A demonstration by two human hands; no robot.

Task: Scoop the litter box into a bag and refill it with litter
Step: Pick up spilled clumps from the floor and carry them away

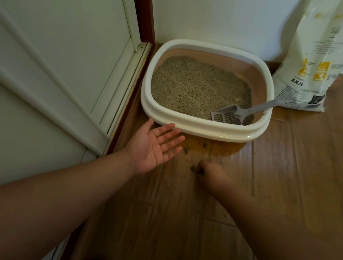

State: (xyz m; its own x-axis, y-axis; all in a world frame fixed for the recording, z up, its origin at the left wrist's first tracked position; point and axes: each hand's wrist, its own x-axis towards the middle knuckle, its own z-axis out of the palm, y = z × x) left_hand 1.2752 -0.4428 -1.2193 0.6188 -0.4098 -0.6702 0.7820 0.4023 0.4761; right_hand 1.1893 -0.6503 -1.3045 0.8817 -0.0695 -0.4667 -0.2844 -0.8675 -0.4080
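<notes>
Indoors, a person crouched over a wooden plank floor [285, 180] in a room corner, both bare forearms reaching toward a cream-rimmed, pink-walled plastic litter box [199, 130]. The left hand [155, 147] hovered palm up, its fingers [170, 139] spread wide and straight, holding nothing, their tips just short of the box's near rim. The right hand [210, 174] pressed knuckles-up against the floor, its fingers curled down around a small clump of spilled grey-brown litter [193, 169]; whether they actually pinched it could not be told. More stray crumbs [186, 150] lay on the floor between the two hands, just beyond the right fingers and near a glossy amber patch [226, 148] at the box's front edge. Inside the box, well ahead of both sets of fingers, grey-tan granular litter [196, 84] filled the tray, and a grey slotted plastic scoop [229, 115] rested in its near right corner, handle leaning on the rim. A tall white printed litter bag [315, 59] stood against the wall, far right of the fingers. A white panelled door [59, 59] flanked the left.
</notes>
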